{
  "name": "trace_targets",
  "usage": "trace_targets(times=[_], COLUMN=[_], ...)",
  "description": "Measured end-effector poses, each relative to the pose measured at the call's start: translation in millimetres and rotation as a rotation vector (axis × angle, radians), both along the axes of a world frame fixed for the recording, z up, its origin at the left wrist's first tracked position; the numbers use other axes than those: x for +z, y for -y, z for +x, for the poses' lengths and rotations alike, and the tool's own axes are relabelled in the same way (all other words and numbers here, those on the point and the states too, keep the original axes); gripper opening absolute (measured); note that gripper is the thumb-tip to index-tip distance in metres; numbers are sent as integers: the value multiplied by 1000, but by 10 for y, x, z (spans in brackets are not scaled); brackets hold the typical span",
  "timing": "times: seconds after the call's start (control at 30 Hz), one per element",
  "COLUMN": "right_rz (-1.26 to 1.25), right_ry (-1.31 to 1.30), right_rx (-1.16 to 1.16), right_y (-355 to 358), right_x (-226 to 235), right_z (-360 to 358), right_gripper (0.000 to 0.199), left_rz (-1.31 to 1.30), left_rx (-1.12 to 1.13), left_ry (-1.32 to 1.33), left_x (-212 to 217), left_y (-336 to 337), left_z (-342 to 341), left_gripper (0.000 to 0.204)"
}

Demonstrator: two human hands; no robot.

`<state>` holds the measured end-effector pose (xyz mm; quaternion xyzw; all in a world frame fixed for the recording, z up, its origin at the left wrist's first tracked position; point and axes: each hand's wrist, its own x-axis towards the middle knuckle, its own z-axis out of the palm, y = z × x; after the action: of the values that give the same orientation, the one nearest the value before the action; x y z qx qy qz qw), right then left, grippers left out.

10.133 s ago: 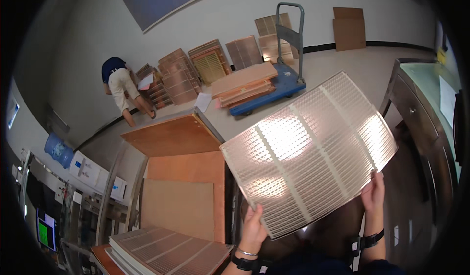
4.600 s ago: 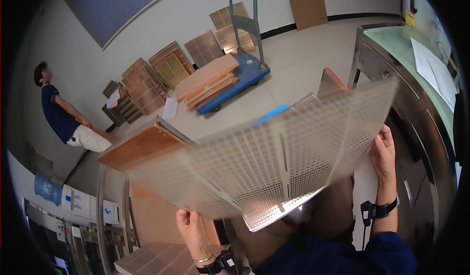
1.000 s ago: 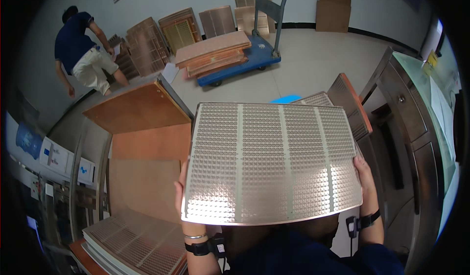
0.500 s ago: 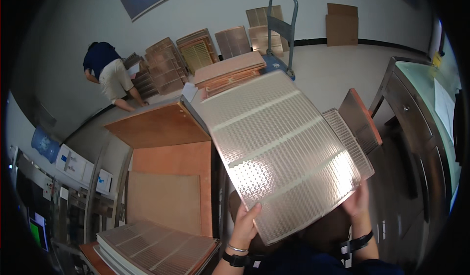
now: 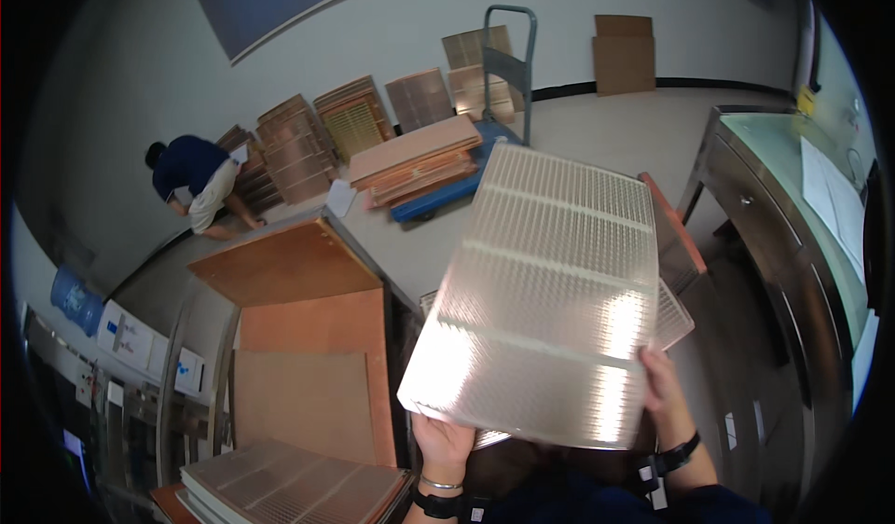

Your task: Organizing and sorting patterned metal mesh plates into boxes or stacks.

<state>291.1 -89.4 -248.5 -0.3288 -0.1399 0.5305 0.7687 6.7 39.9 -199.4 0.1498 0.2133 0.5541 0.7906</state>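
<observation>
A large, shiny copper-coloured circuit board panel (image 5: 550, 291), printed with rows of small repeated patterns, is held up in front of me at a tilt. My left hand (image 5: 442, 442) grips its lower left corner from below, its fingers partly hidden under the panel. My right hand (image 5: 660, 384) holds the lower part of the right edge. Beneath the held panel, another patterned panel (image 5: 675, 314) shows at the right. To the left, a stack of similar panels (image 5: 289, 482) lies in front of an upright brown board (image 5: 303, 398).
A flat trolley (image 5: 438, 202) loaded with stacked boards stands ahead. Several panel stacks (image 5: 298, 151) lean along the wall, where a person (image 5: 194, 174) bends over. A metal desk (image 5: 746, 188) is at the right; a water dispenser (image 5: 144, 342) stands left.
The panel has turned in my hands, its far end standing straighter and its near left corner swung left. My left hand has shifted under that corner. More of the trolley shows.
</observation>
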Motion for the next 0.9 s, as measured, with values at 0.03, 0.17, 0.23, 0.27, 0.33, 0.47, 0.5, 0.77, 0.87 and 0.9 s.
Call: trace_targets(times=[0.03, 0.17, 0.23, 0.27, 0.33, 0.47, 0.5, 0.77, 0.87, 0.9], right_rz=[65, 33, 37, 45, 128, 177, 135, -265, -286, -301], right_ry=[-20, -16, -27, -38, -84, -16, 49, 503, 519, 519], right_rx=[-1, 163, 160, 163, -102, -415, -443, -201, -213, -229], right_y=[-104, -233, -178, -140, -115, 240, 264, 450, 421, 411], right_x=[33, 46, -64, -90, 4, 32, 158, 410, 373, 356], right_z=[-166, -586, -448, -370, -77, 700, 710, 736, 691, 675], right_gripper=[52, 50, 50, 49, 43, 41, 43, 37, 37, 37], left_rz=[27, 7, -39, -30, -4, 111, 118, 119, 141, 151], left_rx=[-47, -175, -166, -157, -143, -40, 5, 120, 98, 120], left_ry=[76, -116, -137, -138, -149, -357, -425, -732, -800, -827], left_x=[-67, -207, -200, -267, -337, -345, -339, -485, -474, -491], left_y=[61, 249, 247, 184, 70, -118, -164, -342, -328, -331], left_z=[35, 223, 201, 118, -47, -341, -396, -728, -692, -749], left_gripper=[63, 40, 38, 36, 31, 24, 22, 21, 21, 21])
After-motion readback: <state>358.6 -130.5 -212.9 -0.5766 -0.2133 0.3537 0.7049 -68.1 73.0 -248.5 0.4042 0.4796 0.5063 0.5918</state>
